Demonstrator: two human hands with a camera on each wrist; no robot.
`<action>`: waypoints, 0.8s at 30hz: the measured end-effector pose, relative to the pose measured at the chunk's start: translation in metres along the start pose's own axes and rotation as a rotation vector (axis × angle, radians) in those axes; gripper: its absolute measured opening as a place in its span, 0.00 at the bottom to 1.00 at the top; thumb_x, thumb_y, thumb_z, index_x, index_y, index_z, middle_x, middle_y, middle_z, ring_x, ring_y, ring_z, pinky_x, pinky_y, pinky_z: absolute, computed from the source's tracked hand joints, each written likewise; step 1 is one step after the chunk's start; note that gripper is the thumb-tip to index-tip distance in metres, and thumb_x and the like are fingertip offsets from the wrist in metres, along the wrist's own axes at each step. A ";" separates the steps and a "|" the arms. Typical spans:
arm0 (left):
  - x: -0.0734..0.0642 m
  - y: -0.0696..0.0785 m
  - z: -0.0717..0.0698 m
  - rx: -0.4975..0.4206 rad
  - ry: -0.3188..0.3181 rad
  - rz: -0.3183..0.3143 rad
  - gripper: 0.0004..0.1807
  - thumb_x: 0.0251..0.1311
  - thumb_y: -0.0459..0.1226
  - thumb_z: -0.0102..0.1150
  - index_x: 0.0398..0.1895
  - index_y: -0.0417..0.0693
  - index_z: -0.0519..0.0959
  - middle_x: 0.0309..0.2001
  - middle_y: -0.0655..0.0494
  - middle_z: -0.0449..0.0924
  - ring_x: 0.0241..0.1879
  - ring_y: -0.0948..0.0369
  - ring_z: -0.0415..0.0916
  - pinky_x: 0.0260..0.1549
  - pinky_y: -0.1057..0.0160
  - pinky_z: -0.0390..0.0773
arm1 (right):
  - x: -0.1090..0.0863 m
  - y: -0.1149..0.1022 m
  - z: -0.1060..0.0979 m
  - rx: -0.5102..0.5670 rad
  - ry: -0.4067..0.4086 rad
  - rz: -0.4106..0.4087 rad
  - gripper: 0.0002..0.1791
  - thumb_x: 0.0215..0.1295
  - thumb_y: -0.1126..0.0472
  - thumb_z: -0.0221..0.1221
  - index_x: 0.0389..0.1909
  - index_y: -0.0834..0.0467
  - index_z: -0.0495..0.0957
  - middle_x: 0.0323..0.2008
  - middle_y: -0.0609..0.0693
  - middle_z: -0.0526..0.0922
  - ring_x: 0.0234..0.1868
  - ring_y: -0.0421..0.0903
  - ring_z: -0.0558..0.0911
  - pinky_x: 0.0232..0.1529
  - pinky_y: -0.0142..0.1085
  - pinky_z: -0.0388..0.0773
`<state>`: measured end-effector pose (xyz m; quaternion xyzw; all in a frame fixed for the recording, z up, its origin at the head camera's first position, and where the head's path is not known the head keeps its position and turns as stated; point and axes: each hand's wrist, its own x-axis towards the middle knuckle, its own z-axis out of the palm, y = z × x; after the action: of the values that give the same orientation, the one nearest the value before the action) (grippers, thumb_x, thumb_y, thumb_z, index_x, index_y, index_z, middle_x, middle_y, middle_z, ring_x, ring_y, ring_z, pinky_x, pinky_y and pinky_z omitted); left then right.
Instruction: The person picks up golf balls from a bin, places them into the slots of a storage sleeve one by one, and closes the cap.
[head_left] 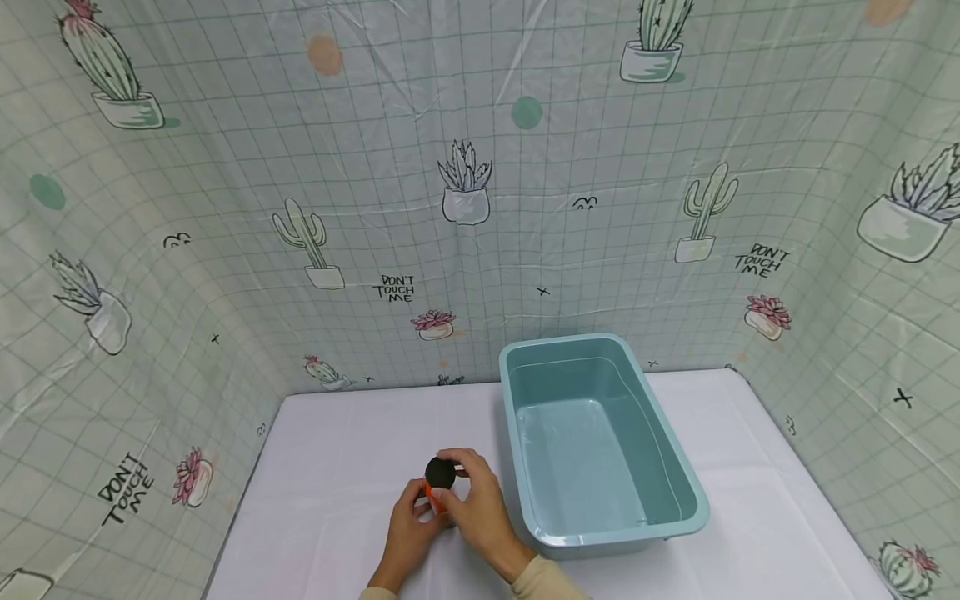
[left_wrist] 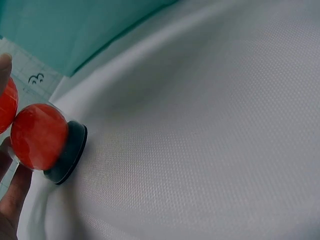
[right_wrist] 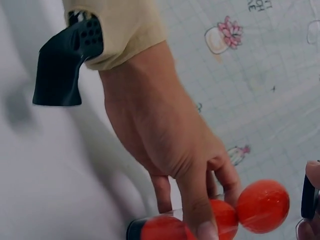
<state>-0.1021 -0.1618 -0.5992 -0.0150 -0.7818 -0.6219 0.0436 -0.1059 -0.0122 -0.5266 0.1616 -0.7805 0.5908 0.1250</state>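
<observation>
Near the front middle of the white table, both hands hold a clear tube of red balls (head_left: 434,502). Its round black end (head_left: 440,472) faces up towards the head camera. My right hand (head_left: 486,510) grips the tube, with thumb and fingers on opposite sides. From the lower left, my left hand (head_left: 408,533) has its fingers curled round it. In the left wrist view, a red ball (left_wrist: 39,136) lies against a dark end piece (left_wrist: 70,156). Another red ball (right_wrist: 262,206) shows beyond the right hand's fingers in the right wrist view, with a dark disc (right_wrist: 309,195) under a fingertip farther right.
A pale blue rectangular basin (head_left: 697,508) stands just right of the hands on the white tabletop (head_left: 315,492). Around the back and sides hangs a gridded sheet (head_left: 510,250) printed with cacti. A black wrist mount (right_wrist: 60,70) sits at the right sleeve.
</observation>
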 end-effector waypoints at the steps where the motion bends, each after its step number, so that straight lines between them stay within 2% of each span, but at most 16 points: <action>1: 0.000 0.000 0.000 -0.006 0.002 0.008 0.25 0.52 0.24 0.77 0.54 0.35 0.78 0.52 0.46 0.80 0.52 0.69 0.75 0.53 0.69 0.83 | 0.000 0.001 0.001 -0.005 -0.005 0.000 0.27 0.56 0.76 0.73 0.57 0.60 0.81 0.55 0.51 0.86 0.58 0.52 0.82 0.57 0.41 0.84; 8: 0.000 0.000 0.001 -0.005 0.016 0.044 0.22 0.54 0.25 0.76 0.51 0.35 0.79 0.51 0.46 0.81 0.50 0.74 0.75 0.52 0.71 0.84 | -0.001 0.004 0.003 -0.055 -0.045 -0.020 0.26 0.56 0.74 0.74 0.57 0.59 0.81 0.54 0.51 0.85 0.56 0.51 0.81 0.58 0.45 0.83; 14: 0.000 0.001 0.001 0.000 0.016 0.046 0.20 0.56 0.25 0.75 0.51 0.34 0.79 0.51 0.47 0.81 0.50 0.74 0.75 0.52 0.70 0.84 | -0.002 0.006 0.003 -0.107 -0.066 -0.034 0.27 0.57 0.72 0.74 0.57 0.55 0.81 0.54 0.48 0.85 0.55 0.49 0.80 0.57 0.42 0.82; 24: 0.000 0.000 0.000 0.000 0.005 0.025 0.21 0.55 0.24 0.74 0.52 0.35 0.78 0.52 0.47 0.81 0.50 0.74 0.75 0.53 0.71 0.83 | 0.000 0.003 0.001 -0.214 -0.099 -0.081 0.27 0.56 0.73 0.74 0.58 0.58 0.80 0.55 0.49 0.85 0.55 0.49 0.80 0.58 0.44 0.80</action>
<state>-0.1019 -0.1617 -0.5993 -0.0230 -0.7813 -0.6214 0.0533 -0.1069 -0.0125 -0.5292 0.2076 -0.8373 0.4897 0.1267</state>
